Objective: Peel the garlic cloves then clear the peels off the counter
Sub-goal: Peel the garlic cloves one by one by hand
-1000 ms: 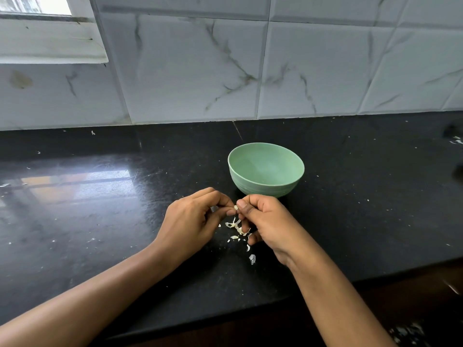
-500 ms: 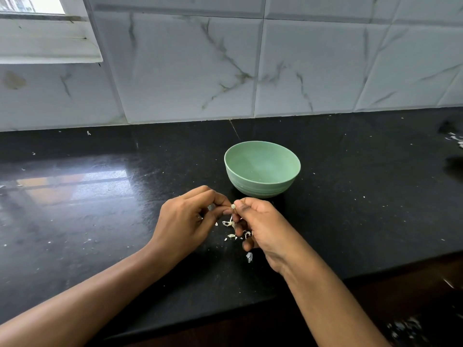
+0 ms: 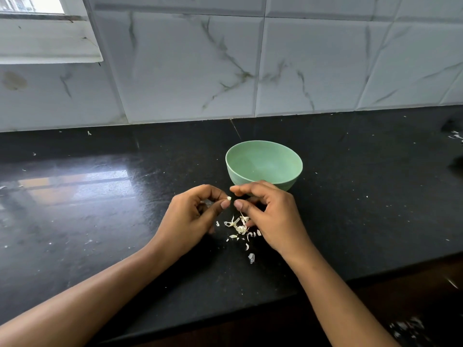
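Head view: left hand (image 3: 193, 216) pinches the small garlic clove (image 3: 228, 198) above the worktop (image 3: 100, 221), before the green bowl (image 3: 263, 166). Right hand (image 3: 273, 216): grip curled beside it, contents unclear. Beneath lie loose peels (image 3: 238, 227). Clove likely light, firm, slippery; pinch its sides.

Soft daylight from the window (image 3: 32, 3) upper left glares off the glossy bench (image 3: 75, 181); edges bow, sharpness is fair.
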Demonstrator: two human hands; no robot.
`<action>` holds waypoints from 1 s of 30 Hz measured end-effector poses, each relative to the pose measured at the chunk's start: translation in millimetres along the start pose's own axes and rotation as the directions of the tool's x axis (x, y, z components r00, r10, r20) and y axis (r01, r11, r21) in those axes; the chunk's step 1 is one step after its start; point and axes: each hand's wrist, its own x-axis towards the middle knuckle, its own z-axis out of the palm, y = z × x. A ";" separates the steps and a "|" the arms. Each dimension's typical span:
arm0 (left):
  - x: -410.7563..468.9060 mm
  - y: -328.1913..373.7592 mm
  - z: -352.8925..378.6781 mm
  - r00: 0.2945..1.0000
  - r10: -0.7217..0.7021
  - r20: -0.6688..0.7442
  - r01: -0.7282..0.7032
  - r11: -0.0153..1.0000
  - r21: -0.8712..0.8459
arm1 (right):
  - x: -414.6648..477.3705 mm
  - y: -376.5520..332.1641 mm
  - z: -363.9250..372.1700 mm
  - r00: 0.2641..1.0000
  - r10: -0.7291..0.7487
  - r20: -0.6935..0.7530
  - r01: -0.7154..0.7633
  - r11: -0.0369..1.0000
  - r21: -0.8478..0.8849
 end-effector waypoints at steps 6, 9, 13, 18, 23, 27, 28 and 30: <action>1.9 -3.4 -1.8 0.999 -0.030 0.028 0.030 0.999 -0.032 | 3.6 4.8 4.7 0.966 -0.250 -0.072 0.244 0.966 -0.086; 2.0 -4.5 -1.9 0.999 -0.042 0.034 0.045 0.996 -0.080 | 0.5 6.2 4.9 0.932 -0.348 -0.101 0.325 0.926 -0.192; 0.6 -4.5 -1.5 0.999 -0.043 0.026 0.045 0.992 -0.116 | -5.1 5.3 5.4 0.868 -0.489 -0.084 0.418 0.812 -0.407; -1.0 -2.8 -1.8 0.999 -0.044 0.018 0.046 0.991 -0.123 | -8.3 4.4 6.4 0.833 -0.545 -0.097 0.442 0.760 -0.476; -1.2 -0.7 -1.6 0.999 -0.038 0.015 0.039 0.994 -0.105 | -6.6 3.0 4.2 0.939 -0.321 -0.126 0.302 0.942 -0.147; -1.4 2.0 -1.2 1.000 -0.016 0.010 0.017 0.998 -0.063 | -4.6 3.9 2.3 0.993 -0.098 -0.060 0.103 0.989 0.102; -1.8 2.5 -1.0 1.000 -0.009 0.009 0.010 0.998 -0.057 | -4.7 4.3 2.3 0.994 -0.086 -0.061 0.092 0.990 0.110; -2.4 2.6 -0.5 1.000 -0.002 0.008 0.002 0.999 -0.046 | -5.1 3.9 2.2 0.989 -0.124 -0.079 0.130 0.988 0.077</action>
